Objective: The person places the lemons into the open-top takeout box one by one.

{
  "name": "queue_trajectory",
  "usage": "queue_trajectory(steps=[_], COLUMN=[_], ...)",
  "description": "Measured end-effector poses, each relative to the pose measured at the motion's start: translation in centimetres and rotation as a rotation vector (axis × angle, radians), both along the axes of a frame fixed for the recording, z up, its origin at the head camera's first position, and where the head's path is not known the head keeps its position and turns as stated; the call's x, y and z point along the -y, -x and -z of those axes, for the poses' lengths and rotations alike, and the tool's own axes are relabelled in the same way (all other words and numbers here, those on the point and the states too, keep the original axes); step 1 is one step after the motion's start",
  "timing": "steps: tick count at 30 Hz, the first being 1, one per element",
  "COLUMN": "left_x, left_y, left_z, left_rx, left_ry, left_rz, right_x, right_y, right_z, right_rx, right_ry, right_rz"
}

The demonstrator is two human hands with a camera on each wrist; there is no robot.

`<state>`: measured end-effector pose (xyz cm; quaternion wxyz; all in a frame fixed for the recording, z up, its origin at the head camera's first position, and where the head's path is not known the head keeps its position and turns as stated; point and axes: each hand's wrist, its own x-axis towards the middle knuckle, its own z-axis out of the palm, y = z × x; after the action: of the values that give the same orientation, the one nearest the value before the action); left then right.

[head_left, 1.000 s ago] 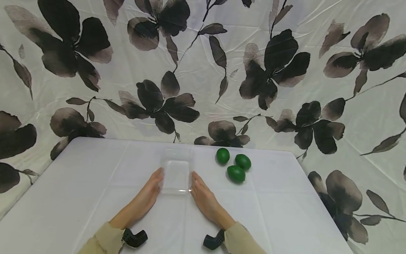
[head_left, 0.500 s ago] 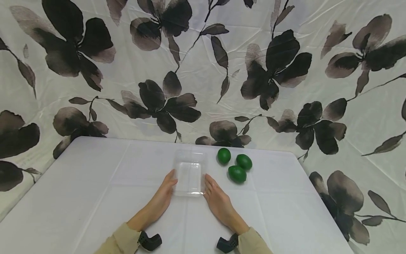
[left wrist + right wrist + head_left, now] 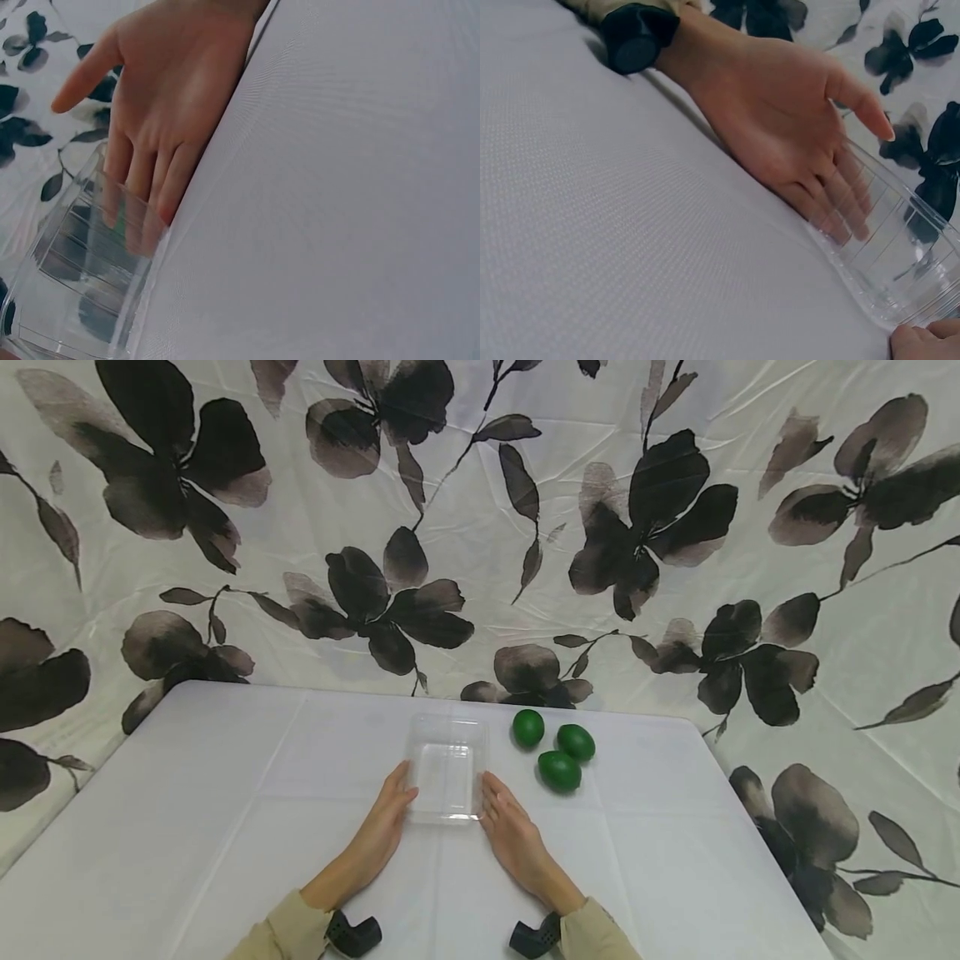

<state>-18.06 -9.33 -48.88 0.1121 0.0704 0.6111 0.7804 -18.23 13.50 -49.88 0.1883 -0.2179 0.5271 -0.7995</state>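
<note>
A clear plastic container point(image 3: 447, 777) lies on the white-covered table between my two hands. My left hand point(image 3: 378, 827) presses straight fingers against its left side, and my right hand point(image 3: 521, 843) does the same at its right side. In the right wrist view, the palm of my left hand point(image 3: 772, 112) faces inward, thumb raised, fingers seen through the clear wall. The left wrist view shows the palm of my right hand point(image 3: 172, 90) likewise, its fingers behind the container wall point(image 3: 82, 292). To the right lie three green lime-like fruits point(image 3: 559, 772).
The white tablecloth point(image 3: 675, 860) has fold creases and ends at a back edge just behind the fruits and container. Behind it hangs a cloth point(image 3: 495, 543) with dark flowers. A black wrist device point(image 3: 536, 937) sits at each sleeve cuff.
Both hands have moved right with the container, bringing it closer to the green fruits. Over the last half second they have stayed almost still. The fruits have not moved.
</note>
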Motion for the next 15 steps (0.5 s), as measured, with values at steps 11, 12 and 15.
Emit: queue_trajectory(steps=[11,12,15], left_x=[0.0,0.1,0.9], left_y=[-0.1,0.0,0.3], left_z=[-0.5,-0.7,-1.5], left_rx=[0.011,0.007,-0.013], left_ry=[0.082,0.113,0.229], left_rz=[-0.054,-0.062,-0.091], right_x=[0.1,0.1,-0.1], right_y=[0.2,0.4,0.8], right_z=[-0.1,-0.2,-0.8], right_rx=[0.077,0.088,0.086], right_ry=[-0.07,-0.091,-0.173], right_rz=[0.335,0.375,0.493])
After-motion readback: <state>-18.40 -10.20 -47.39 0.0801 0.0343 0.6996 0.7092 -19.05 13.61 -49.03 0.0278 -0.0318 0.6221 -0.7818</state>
